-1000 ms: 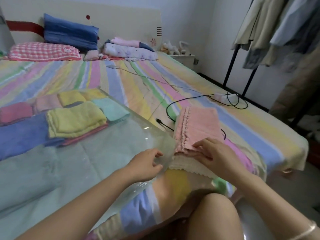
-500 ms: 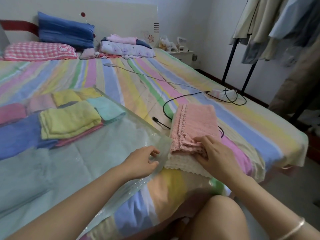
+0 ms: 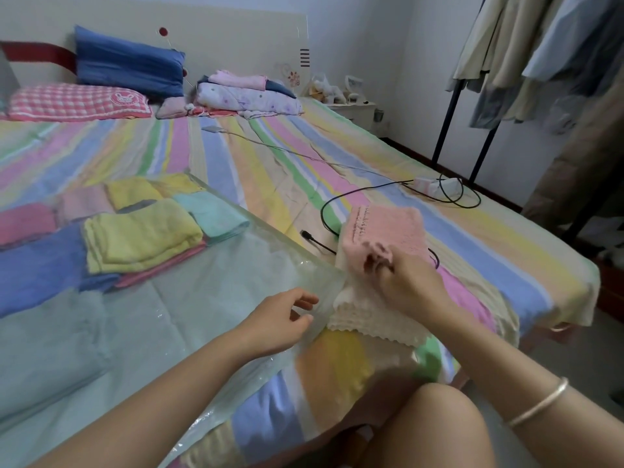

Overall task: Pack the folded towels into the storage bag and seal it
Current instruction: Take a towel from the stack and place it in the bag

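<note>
Fingers [image 3: 380,265] of our right hand [image 3: 412,285] grip the pink towel [image 3: 388,228] by its near edge, atop the cream towel [image 3: 364,319] just beside the storage bag [image 3: 219,288]. Our left hand [image 3: 280,319] pinches the bag's mouth. Next, we judge, that mouth needs lifting open so the towel slides in.

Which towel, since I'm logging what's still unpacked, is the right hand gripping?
The pink towel atop the cream towel, outside the storage bag; the right hand grips its near edge. The yellow towel and teal towel lie inside.

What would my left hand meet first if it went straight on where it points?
Your left hand, pinching the storage bag edge, would probably meet the cream towel, beneath the pink towel.
</note>
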Demonstrator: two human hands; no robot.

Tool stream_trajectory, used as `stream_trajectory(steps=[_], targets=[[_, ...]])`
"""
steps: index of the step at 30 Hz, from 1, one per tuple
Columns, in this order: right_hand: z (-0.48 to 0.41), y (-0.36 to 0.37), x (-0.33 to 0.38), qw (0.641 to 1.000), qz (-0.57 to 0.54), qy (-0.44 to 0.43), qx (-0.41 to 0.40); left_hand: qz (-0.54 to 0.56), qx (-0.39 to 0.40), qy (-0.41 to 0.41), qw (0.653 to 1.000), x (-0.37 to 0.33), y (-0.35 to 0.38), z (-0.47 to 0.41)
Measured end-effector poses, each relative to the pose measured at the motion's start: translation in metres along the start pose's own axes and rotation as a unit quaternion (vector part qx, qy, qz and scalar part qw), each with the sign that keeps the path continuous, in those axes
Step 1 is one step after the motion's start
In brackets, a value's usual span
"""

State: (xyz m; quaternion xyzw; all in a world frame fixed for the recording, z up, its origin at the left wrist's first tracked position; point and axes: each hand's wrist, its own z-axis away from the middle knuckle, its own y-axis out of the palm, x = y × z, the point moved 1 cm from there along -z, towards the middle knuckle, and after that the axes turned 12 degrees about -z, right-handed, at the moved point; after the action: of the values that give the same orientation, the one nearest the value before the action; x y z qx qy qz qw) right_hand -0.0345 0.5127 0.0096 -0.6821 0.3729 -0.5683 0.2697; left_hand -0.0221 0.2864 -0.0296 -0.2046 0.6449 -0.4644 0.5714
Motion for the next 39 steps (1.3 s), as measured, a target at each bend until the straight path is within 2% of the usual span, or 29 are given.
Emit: stream_trajectory(steps=[2,4,6,7,10,11,14,18,21,23,26,29,30,32,34,35,37,39], targets=[[-0.007,-0.017,0.018,0.994,-0.102,0.013,-0.021,0.046,-0.008,0.001,0.999,-0.001,-0.002,0.0],[-0.004,-0.038,0.048,0.983,-0.176,0.011,-0.046,0.143,-0.024,-0.011,0.989,-0.005,-0.008,0.001],[0.007,-0.048,0.083,0.968,-0.25,0.017,-0.028,0.278,-0.052,-0.05,0.958,-0.006,-0.02,0.004],[0.015,-0.047,0.101,0.965,-0.263,0.017,-0.006,0.354,-0.06,-0.071,0.93,-0.004,-0.028,0.008],[0.034,-0.012,0.139,0.978,-0.193,-0.069,0.043,0.566,-0.053,-0.117,0.815,0.018,-0.053,0.024],[0.042,0.007,0.148,0.98,-0.157,-0.107,0.06,0.589,-0.059,-0.134,0.795,0.029,-0.061,0.032],[0.07,0.074,0.161,0.966,-0.095,-0.194,0.142,0.581,-0.078,-0.208,0.783,0.071,-0.078,0.06],[0.104,0.128,0.17,0.941,-0.033,-0.252,0.221,0.492,-0.029,-0.288,0.821,0.119,-0.084,0.102],[0.117,0.135,0.179,0.927,0.017,-0.284,0.244,0.452,-0.005,-0.275,0.849,0.128,-0.081,0.122],[0.116,0.128,0.187,0.919,0.036,-0.287,0.267,0.414,-0.032,-0.265,0.87,0.125,-0.079,0.127],[0.107,0.108,0.195,0.891,0.067,-0.261,0.365,0.291,-0.097,-0.23,0.923,0.126,-0.074,0.127],[0.095,0.087,0.198,0.857,0.043,-0.203,0.472,0.109,-0.207,-0.095,0.968,0.123,-0.077,0.124],[0.089,0.084,0.197,0.848,0.034,-0.181,0.498,0.104,-0.209,-0.05,0.971,0.12,-0.079,0.123],[0.074,0.081,0.194,0.834,0.014,-0.14,0.533,0.192,-0.154,-0.013,0.969,0.109,-0.081,0.123],[0.06,0.078,0.193,0.819,-0.007,-0.107,0.563,0.303,-0.092,-0.042,0.948,0.101,-0.078,0.123],[0.052,0.078,0.194,0.817,-0.006,-0.105,0.567,0.322,-0.065,-0.075,0.942,0.099,-0.077,0.123],[0.035,0.081,0.199,0.834,0.023,-0.142,0.533,0.301,-0.033,-0.12,0.945,0.1,-0.077,0.125],[0.018,0.086,0.206,0.863,0.074,-0.199,0.457,0.292,-0.036,-0.152,0.944,0.105,-0.079,0.128]])
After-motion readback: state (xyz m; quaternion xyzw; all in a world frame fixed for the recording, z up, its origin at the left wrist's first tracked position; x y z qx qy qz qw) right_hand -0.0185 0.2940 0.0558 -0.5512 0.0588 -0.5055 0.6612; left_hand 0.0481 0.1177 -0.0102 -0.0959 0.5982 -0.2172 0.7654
